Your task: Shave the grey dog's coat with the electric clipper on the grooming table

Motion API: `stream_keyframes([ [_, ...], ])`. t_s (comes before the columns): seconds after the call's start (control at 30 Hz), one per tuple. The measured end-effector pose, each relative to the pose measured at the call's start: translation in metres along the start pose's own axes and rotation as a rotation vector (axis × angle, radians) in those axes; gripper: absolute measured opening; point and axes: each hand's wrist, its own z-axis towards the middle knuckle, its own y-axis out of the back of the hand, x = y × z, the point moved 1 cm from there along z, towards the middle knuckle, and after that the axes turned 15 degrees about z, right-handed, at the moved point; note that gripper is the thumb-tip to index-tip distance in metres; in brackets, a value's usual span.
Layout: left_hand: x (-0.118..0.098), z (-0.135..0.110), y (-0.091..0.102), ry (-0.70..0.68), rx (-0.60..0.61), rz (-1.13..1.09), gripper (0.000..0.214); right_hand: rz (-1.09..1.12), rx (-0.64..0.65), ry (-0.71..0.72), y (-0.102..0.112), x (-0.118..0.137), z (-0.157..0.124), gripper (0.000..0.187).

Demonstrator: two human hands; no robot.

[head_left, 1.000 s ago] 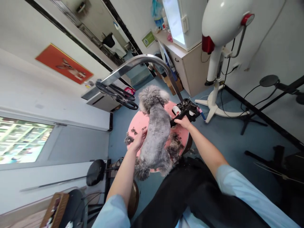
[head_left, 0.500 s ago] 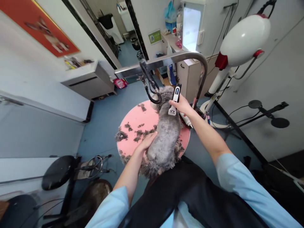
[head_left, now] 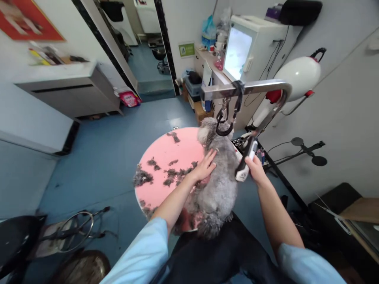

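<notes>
A small grey dog (head_left: 219, 177) stands on a round pink grooming table (head_left: 166, 157), its head pointing away from me. My left hand (head_left: 205, 167) lies flat on the dog's left flank, fingers stretched out. My right hand (head_left: 256, 169) is closed round a black and white hair clipper (head_left: 245, 161), held at the dog's right side with the blade end down. Clumps of cut grey fur (head_left: 161, 173) lie scattered over the pink top.
A metal grooming arm (head_left: 251, 88) with black loops (head_left: 226, 118) curves over the table. A white stand dryer (head_left: 296, 75) and a lit white cabinet (head_left: 245, 49) stand at the right. A grey shelf unit (head_left: 68, 92) is at left, stools (head_left: 74, 228) at lower left, blue floor around.
My right hand brought the clipper from the dog's neck down to its right side. My left hand slid from the rump forward onto the flank. My view has swung to the right.
</notes>
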Motion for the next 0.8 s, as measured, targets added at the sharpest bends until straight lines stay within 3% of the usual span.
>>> stream_keyframes([
  [0.07,0.019,0.002,-0.016,0.098,0.101,0.115,0.056,0.152,-0.104,-0.044,0.023,-0.030,-0.030,0.042],
  [0.13,0.039,-0.012,-0.035,0.087,0.198,0.140,0.050,0.353,-0.156,-0.178,0.035,-0.071,-0.063,0.040],
  [0.27,0.073,-0.062,-0.075,-0.071,0.312,0.204,0.039,0.517,-0.331,-0.588,0.021,-0.157,-0.110,0.026],
  [0.37,0.100,-0.098,-0.085,-0.136,0.381,0.377,0.055,0.551,-0.403,-0.647,0.013,-0.192,-0.120,0.027],
  [0.47,0.143,-0.135,-0.059,0.035,0.354,0.506,0.051,0.551,-0.558,-0.536,0.037,-0.195,-0.127,0.027],
  [0.6,0.212,-0.188,0.020,0.594,0.308,0.683,0.052,0.590,-0.858,-0.314,0.091,-0.185,-0.177,0.023],
  [0.63,0.223,-0.192,0.040,0.650,0.298,0.722,0.050,0.585,-0.880,-0.294,0.096,-0.186,-0.199,0.025],
  [0.67,0.228,-0.187,0.056,0.654,0.276,0.739,0.048,0.580,-0.910,-0.294,0.097,-0.188,-0.224,0.029],
  [0.73,0.223,-0.154,0.073,0.514,0.162,0.605,0.041,0.577,-0.960,-0.296,0.081,-0.198,-0.277,0.040],
  [0.8,0.198,-0.094,0.067,0.332,0.047,0.126,0.035,0.587,-1.011,-0.348,0.048,-0.214,-0.327,0.050],
])
